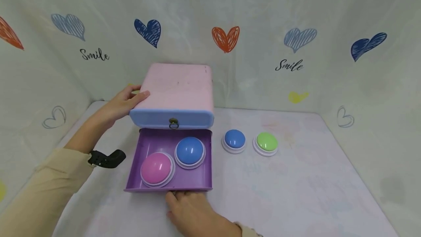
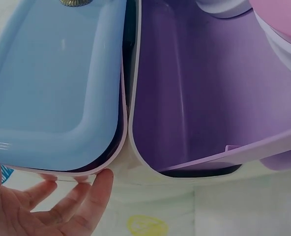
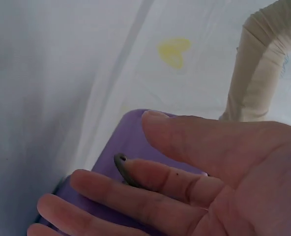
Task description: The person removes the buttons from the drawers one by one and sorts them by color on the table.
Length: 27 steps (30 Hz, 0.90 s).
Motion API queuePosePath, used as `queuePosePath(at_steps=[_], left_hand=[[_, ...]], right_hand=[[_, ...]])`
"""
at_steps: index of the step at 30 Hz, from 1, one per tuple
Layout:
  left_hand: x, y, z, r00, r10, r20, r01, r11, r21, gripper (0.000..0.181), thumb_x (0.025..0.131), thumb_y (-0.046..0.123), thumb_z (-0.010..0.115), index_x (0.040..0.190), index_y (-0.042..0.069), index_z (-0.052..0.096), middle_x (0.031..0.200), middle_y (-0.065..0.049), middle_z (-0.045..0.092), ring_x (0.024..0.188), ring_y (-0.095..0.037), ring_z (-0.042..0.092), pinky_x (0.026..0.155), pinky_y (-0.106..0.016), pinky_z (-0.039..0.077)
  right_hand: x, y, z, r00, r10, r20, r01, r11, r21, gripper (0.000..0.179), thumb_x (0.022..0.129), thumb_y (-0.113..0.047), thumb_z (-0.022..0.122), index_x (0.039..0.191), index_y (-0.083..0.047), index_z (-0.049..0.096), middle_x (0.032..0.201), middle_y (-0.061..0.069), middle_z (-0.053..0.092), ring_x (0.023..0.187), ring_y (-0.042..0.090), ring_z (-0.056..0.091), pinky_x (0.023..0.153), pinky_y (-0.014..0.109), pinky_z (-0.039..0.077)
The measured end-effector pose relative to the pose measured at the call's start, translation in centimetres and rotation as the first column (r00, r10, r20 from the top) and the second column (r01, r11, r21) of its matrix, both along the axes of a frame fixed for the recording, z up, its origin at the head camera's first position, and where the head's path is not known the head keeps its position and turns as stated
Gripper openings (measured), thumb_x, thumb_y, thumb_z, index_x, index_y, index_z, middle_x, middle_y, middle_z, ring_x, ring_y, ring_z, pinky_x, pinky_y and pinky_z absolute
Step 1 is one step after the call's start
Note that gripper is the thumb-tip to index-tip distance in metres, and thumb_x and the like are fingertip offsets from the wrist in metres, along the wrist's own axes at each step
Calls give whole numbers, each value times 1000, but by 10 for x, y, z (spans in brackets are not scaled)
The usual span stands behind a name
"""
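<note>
A small two-drawer box point(image 1: 179, 87) has a pink top and a blue upper drawer front point(image 1: 194, 119), which is pushed in. My left hand point(image 1: 123, 103) holds the box by its left side, thumb on the top edge. Below, the purple lower drawer point(image 1: 144, 140) stands pulled out. Inside it lie a large pink push button point(image 1: 155, 168) and a blue push button point(image 1: 189, 150). At the drawer's front is my right hand point(image 1: 194, 211). In the right wrist view its index finger hooks the metal ring pull point(image 3: 118, 164), other fingers extended.
To the right of the drawer, a second blue push button point(image 1: 235, 139) and a green push button point(image 1: 267, 142) sit on the white-covered table point(image 1: 296, 193). A pale curtain point(image 1: 256, 3) printed with hearts hangs close behind the box. My left wrist carries a black band point(image 1: 106, 158).
</note>
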State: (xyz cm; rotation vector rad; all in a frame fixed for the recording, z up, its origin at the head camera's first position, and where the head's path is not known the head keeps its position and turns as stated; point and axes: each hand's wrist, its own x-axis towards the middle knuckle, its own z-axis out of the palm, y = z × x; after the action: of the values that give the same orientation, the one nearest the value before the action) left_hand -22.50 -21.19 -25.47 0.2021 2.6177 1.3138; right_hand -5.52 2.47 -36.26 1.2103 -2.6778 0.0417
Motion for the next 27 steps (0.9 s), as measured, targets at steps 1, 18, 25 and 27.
queuePosePath(at_steps=[1, 18, 25, 27], left_hand=[[0, 0, 0, 1000, 0, 3, 0, 1000, 0, 73, 97, 48, 33, 148, 2, 9, 136, -31, 35, 114, -38, 45, 94, -48, 38], [1, -3, 1, 1000, 7, -9, -7, 1000, -4, 74, 96, 49, 35, 148, 3, 11, 135, -29, 36, 112, -35, 47, 89, -41, 40], [2, -2, 1, 1000, 3, -15, -3, 1000, -3, 74, 96, 49, 35, 148, 3, 11, 134, -30, 37, 112, -36, 48, 91, -44, 40], [1, -2, 0, 1000, 0, -12, 0, 1000, -1, 74, 96, 49, 35, 148, 3, 10, 135, -31, 36, 112, -38, 47, 93, -47, 40]], right_hand=[[0, 1, 2, 1000, 6, 21, -6, 1000, 9, 27, 83, -39, 66, 93, -18, 53, 76, -9, 58, 64, 4, 54, 48, 20, 32], [-17, 46, 60, 908, 359, 216, -265, 891, -368, 17, 96, -28, 51, 104, -18, 63, 94, -12, 64, 87, -4, 55, 84, 5, 39], [-45, 59, 52, 965, 252, 69, -183, 839, -512, 11, 88, -21, 64, 97, -14, 64, 97, -6, 60, 95, 6, 53, 86, 14, 42], [-52, 60, 47, 976, 201, 84, -130, 848, -514, 16, 86, -20, 67, 99, -12, 64, 103, -4, 58, 101, 9, 51, 89, 17, 43]])
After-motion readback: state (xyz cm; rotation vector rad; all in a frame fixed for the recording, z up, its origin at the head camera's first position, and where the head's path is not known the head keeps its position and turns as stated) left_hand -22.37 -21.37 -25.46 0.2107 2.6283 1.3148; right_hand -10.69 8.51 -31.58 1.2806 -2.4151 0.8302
